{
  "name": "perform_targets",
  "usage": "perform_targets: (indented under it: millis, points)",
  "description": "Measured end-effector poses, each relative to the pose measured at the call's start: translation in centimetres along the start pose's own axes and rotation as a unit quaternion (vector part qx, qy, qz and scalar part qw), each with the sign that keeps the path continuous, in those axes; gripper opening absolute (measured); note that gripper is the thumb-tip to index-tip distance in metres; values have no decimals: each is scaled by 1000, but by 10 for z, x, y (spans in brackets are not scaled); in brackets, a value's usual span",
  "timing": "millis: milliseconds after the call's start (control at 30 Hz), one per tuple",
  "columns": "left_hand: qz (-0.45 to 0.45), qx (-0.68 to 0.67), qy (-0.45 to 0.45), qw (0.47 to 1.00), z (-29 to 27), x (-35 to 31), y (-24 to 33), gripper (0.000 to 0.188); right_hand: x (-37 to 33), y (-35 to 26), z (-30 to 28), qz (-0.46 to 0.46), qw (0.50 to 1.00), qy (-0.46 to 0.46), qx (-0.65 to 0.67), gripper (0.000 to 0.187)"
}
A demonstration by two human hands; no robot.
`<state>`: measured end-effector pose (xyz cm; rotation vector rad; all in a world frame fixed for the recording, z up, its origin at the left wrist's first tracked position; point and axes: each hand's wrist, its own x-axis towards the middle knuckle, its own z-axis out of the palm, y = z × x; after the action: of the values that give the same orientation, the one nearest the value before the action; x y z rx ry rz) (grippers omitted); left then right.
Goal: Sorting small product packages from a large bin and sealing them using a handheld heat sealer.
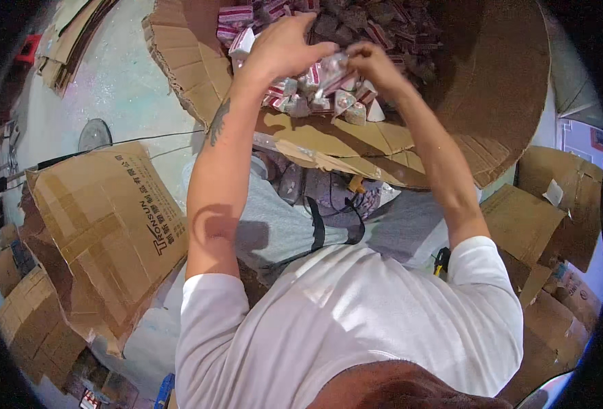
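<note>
Both my hands are over a pile of small wedge-shaped pieces point(356, 113) in clear wrap with red and white stripes, heaped on cardboard. With its fingertips pinched together, my right hand point(375, 67) grips a shiny clear-wrapped wedge piece point(332, 72), blurred by motion. Just left of that piece is my left hand point(284, 46), its thumb reaching toward it and its index finger held apart. The other left fingers are partly hidden behind the hand. A paler wedge point(243, 43) rests beside my left wrist.
A big torn cardboard sheet point(492, 109) curves around the pile. Another brown cardboard piece point(104, 225) lies to the left, and several flattened boxes point(520, 221) to the right. Between my legs sits a dark bundle with a strap point(332, 198). More stacked cardboard point(66, 41) stands far left.
</note>
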<state>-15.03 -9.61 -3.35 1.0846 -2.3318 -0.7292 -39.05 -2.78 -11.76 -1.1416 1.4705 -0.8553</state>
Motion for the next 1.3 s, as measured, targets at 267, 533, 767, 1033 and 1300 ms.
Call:
perform_targets:
  millis: [267,533,767,1033,1300]
  points:
    - [-111,-426,-67,895,-1,10,49,45,-14,-72,9,-244,948,185,84,39]
    - [-231,-544,142,794,9,14,32,45,-48,-102,56,-268,893,184,-312,37]
    - [-196,-292,212,912,12,26,19,73,-25,-78,38,-331,792,91,-504,16]
    - [-134,-25,110,985,-27,-6,42,60,-15,-49,59,-395,719,-80,-566,9]
    - [-117,104,144,977,-47,-7,52,105,-22,78,57,-227,588,-260,-731,27]
